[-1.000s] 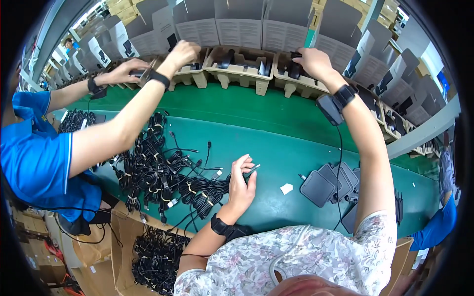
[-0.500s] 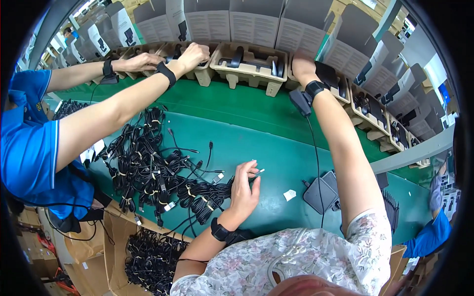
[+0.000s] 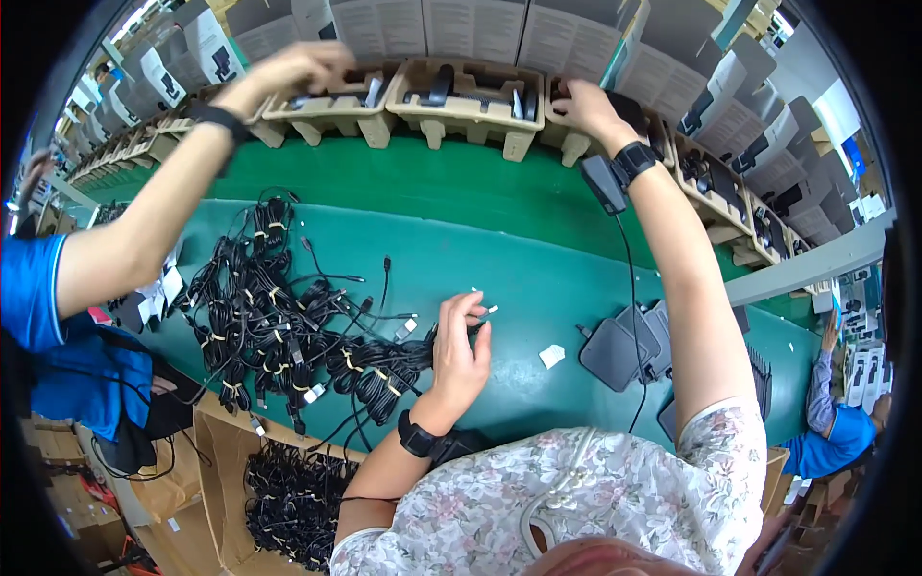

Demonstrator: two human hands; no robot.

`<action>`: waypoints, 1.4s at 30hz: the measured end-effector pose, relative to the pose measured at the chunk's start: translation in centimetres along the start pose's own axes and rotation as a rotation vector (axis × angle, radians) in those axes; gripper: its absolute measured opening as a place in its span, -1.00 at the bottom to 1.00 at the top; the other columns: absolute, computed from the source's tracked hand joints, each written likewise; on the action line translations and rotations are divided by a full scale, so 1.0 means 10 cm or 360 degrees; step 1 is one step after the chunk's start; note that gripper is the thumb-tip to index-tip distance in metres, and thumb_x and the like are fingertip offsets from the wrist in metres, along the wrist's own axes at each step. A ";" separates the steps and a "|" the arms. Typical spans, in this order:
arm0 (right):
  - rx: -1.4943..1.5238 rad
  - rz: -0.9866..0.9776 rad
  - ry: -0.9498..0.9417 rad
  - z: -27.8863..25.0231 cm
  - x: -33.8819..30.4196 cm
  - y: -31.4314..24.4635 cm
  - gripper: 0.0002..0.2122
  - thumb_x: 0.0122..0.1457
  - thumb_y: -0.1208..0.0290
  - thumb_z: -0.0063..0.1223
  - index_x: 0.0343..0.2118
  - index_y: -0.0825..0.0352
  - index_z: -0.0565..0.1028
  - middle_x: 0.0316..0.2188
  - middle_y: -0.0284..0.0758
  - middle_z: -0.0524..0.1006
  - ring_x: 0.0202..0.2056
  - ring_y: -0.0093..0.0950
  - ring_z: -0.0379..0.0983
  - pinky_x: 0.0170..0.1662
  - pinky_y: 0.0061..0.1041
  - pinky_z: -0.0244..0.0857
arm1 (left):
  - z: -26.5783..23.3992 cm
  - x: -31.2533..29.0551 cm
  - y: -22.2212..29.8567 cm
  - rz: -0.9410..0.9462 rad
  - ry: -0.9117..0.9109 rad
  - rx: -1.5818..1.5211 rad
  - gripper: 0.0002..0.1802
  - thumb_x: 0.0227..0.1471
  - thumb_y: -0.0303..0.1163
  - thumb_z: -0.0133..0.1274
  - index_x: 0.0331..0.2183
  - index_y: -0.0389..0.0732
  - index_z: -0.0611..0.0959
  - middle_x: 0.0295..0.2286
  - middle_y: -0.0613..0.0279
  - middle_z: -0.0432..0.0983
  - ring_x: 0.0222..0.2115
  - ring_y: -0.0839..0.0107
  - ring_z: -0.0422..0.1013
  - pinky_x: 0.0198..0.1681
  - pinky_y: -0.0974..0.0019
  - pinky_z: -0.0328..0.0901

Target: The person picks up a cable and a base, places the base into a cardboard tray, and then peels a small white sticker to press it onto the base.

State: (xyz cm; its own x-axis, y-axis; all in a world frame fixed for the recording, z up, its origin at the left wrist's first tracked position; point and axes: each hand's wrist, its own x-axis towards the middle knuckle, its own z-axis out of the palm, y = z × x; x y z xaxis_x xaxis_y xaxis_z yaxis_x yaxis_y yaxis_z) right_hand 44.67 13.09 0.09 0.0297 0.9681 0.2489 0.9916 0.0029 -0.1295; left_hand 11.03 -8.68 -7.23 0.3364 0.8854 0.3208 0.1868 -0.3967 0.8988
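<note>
My left hand (image 3: 461, 350) rests over the green table, its fingers curled around a coiled black cable (image 3: 474, 332); a pale plug tip pokes out past the fingers, and the hand hides most of the coil. Beside it spreads a heap of tied black cables (image 3: 279, 317) with several silver plugs. My right hand (image 3: 588, 108) is stretched out to the front edge of a brown moulded tray (image 3: 573, 142). Its fingers are slightly apart, with nothing visible in them. A black flat item lies in that tray, partly behind the hand.
More moulded trays (image 3: 471, 120) with black parts line the far side, grey printed box flaps standing behind. A co-worker's hand (image 3: 307, 67) reaches over trays at left. Black flat devices (image 3: 615, 353) and a white scrap (image 3: 551, 356) lie rightward. A carton (image 3: 223, 480) of cables stands below.
My right hand has drawn back from inside the tray to its front edge. The co-worker's one hand has lifted leftward; the other has left the trays. My left hand keeps its hold.
</note>
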 end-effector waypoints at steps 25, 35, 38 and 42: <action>-0.0443 -0.0270 -0.0621 -0.85 -2.81 -0.86 -0.47 -0.27 0.04 0.23 -0.31 0.37 0.41 -0.40 -0.18 0.44 -0.29 -0.24 0.40 -0.28 -0.33 0.30 | -0.20 0.01 0.34 0.0315 -0.0374 0.0195 -0.82 -0.05 -0.61 -0.01 -0.32 -0.22 0.53 -0.35 0.11 0.43 -0.30 0.22 0.40 -0.25 0.28 0.30; -0.0049 -0.0022 -0.0457 -0.86 -3.19 -0.71 -0.41 -0.33 0.35 0.34 -0.18 0.38 0.29 -0.31 -0.12 0.40 -0.22 -0.17 0.36 -0.25 -0.32 0.28 | -0.78 0.07 0.28 0.0355 -0.0278 0.1205 -0.71 -0.15 -0.47 0.11 -0.27 -0.22 0.51 -0.28 0.14 0.39 -0.22 0.15 0.30 -0.14 0.17 0.21; 0.0084 -0.0193 -0.0499 -0.83 -2.97 -0.82 -0.57 -0.18 0.44 0.23 -0.20 0.31 0.32 -0.41 -0.17 0.42 -0.34 -0.16 0.39 -0.33 -0.30 0.28 | -0.76 0.10 0.25 0.0232 -0.0439 0.1366 -0.69 -0.18 -0.43 0.15 -0.29 -0.24 0.49 -0.29 0.12 0.39 -0.19 0.14 0.29 -0.11 0.16 0.19; -0.0067 -0.0317 -0.0590 -0.95 -2.70 -1.06 -0.69 -0.10 0.51 0.13 -0.24 0.25 0.35 -0.49 -0.24 0.43 -0.46 -0.17 0.39 -0.39 -0.28 0.27 | -0.74 0.16 0.27 0.0365 -0.0288 0.1176 -0.64 -0.17 -0.41 0.18 -0.29 -0.27 0.43 -0.32 0.06 0.38 -0.25 0.14 0.31 -0.17 0.18 0.22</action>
State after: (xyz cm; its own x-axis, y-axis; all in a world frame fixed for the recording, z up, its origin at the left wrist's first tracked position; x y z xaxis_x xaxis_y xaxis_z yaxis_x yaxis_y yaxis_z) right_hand 34.57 -15.47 3.81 -0.2028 0.9743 -0.0978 0.9779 0.1962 -0.0723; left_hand 5.24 -6.50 -2.10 0.5736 0.7341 0.3635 0.6376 -0.6786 0.3646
